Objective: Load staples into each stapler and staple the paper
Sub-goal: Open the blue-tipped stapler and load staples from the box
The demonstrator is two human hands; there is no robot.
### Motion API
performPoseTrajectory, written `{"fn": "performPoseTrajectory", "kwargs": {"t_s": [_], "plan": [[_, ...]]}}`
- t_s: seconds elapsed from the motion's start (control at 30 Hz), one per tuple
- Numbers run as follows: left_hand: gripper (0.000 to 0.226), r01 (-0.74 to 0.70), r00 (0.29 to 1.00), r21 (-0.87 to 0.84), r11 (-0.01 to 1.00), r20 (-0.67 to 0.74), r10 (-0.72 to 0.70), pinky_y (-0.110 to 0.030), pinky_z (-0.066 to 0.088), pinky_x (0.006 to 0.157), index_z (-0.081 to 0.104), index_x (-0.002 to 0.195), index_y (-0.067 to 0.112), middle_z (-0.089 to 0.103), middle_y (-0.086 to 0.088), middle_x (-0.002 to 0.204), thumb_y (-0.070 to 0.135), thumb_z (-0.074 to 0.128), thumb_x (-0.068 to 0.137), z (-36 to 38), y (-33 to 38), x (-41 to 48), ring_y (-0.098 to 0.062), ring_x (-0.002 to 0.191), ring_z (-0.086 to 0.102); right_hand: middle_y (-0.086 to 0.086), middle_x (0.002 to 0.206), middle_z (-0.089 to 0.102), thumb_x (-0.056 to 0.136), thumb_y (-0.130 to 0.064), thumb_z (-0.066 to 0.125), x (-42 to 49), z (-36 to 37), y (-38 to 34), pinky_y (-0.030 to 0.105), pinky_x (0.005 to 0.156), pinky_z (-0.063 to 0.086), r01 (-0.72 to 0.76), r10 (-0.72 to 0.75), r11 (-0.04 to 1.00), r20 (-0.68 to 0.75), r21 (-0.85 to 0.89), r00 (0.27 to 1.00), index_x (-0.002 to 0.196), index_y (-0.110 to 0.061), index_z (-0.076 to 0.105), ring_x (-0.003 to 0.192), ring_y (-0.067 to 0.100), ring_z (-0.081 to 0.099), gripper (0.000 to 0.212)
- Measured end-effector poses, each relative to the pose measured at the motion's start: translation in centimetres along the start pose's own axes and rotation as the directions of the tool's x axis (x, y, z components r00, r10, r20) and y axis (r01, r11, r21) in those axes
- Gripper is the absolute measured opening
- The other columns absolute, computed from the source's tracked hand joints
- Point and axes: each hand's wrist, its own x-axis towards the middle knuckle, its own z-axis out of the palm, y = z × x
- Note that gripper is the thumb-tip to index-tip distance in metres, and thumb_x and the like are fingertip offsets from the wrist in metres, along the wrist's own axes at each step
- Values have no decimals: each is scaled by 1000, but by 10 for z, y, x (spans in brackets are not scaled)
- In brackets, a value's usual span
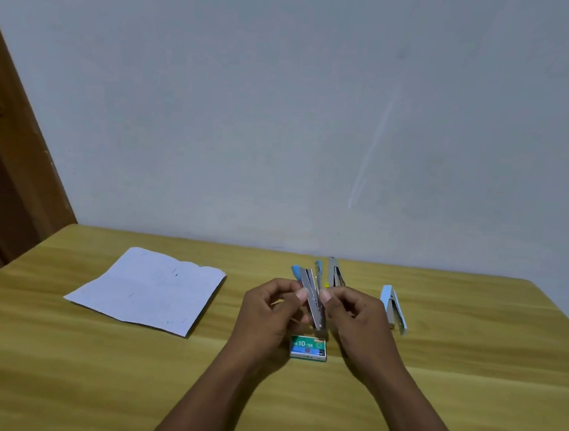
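Three staplers in view; the blue stapler (311,295) is hinged open and held up over the desk (467,386), just beyond the staple box (308,348). Left hand (267,313) and right hand (353,316) are close together, each pinching the open metal channel from its own side. Cannot tell whether a staple strip sits in the channel yet. Risk, my judgement: with a fingertip-only hold the sprung top could snap shut on a finger, or a strip could tip out and scatter. Grey stapler (335,274) lies behind the hands, pale blue stapler (393,309) to the right, paper (147,289) flat to the left, well apart. Desk is yellowish wood grain, set against a plain grey wall (285,112); brown wooden door frame (9,157) at left
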Motion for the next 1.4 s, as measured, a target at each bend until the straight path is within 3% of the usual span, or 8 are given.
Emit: {"fn": "performPoseTrajectory", "kwargs": {"t_s": [0.17, 0.37, 0.6, 0.8, 0.97, 1.07, 1.17, 1.4], "plan": [[14, -49, 996, 84, 995, 81, 42, -24, 51, 51, 56, 97, -15, 59, -12, 72, -5, 63, 91, 0, 0, -4, -12, 51, 60, -7, 80, 77, 93, -22, 66, 3, 0, -9, 21, 64, 51, -64, 61, 982, 21, 177, 998, 101, -19, 72, 68, 1, 67, 10], [13, -109, 991, 108, 988, 95, 99, -29, 55, 57, 58, 90, -5, 70, -9, 71, 5, 68, 91, 9, 0, -7, -23, 57, 69, 13, 84, 71, 87, -24, 73, 8, -5, -9, 36, 60, 51, -100, 88, 953, 56, 286, 995, 96, -12, 68, 70, 28, 59, 16], [24, -211, 977, 315, 925, 53, 205, -61, 59, 68, 71, 97, 13, 70, -24, 82, 36, 70, 93, 6, -5, -5, -43, 75, 70, 10, 76, 59, 93, -11, 67, 8, -12, -14, 30, 53, 50, -34, 6, 984, 160, 174, 987, 105, -11, 68, 56, 21, 53, 12], [21, -285, 932, 321, 903, -125, 339, -51, 62, 67, 62, 88, 10, 65, -11, 75, 28, 60, 99, 0, 10, -1, -21, 67, 70, 17, 82, 66, 96, -5, 60, 12, -24, -13, 28, 60, 58, -42, 29, 958, 48, 284, 998, 95, -2, 59, 62, 21, 66, 3], [8, -137, 973, -3, 991, -190, 134, -35, 64, 71, 59, 102, 9, 68, -13, 93, 14, 62, 96, -16, 20, 7, -23, 82, 77, 16, 82, 73, 74, -23, 73, 16, -33, -12, 30, 71, 62, -57, 97, 835, -44, 547, 994, 95, -6, 62, 75, 27, 74, 29], [30, -92, 980, 108, 990, -167, 110, -36, 62, 81, 55, 114, 21, 73, -13, 103, 14, 71, 91, -25, 14, 10, -25, 91, 76, 11, 75, 74, 65, -24, 76, 17, -40, -15, 30, 73, 63, -49, 107, 787, -58, 615, 993, 94, -7, 62, 75, 27, 76, 37], [41, -265, 945, 579, 771, -5, 328, -20, 56, 80, 58, 117, 37, 68, 13, 111, 27, 79, 83, -30, 13, 7, -1, 101, 66, 16, 82, 73, 64, -25, 79, 15, -46, -18, 31, 71, 63, -77, 103, 827, -14, 557, 995, 94, -8, 66, 76, 29, 75, 37], [39, -557, 813, 738, 382, 389, 433, -16, 47, 65, 59, 127, 39, 63, 20, 97, 26, 66, 91, -14, 1, -8, 8, 78, 56, 21, 89, 73, 66, -33, 84, 10, -43, -19, 32, 72, 63, -141, 102, 874, 109, 466, 989, 100, -14, 73, 75, 27, 74, 40]]}}
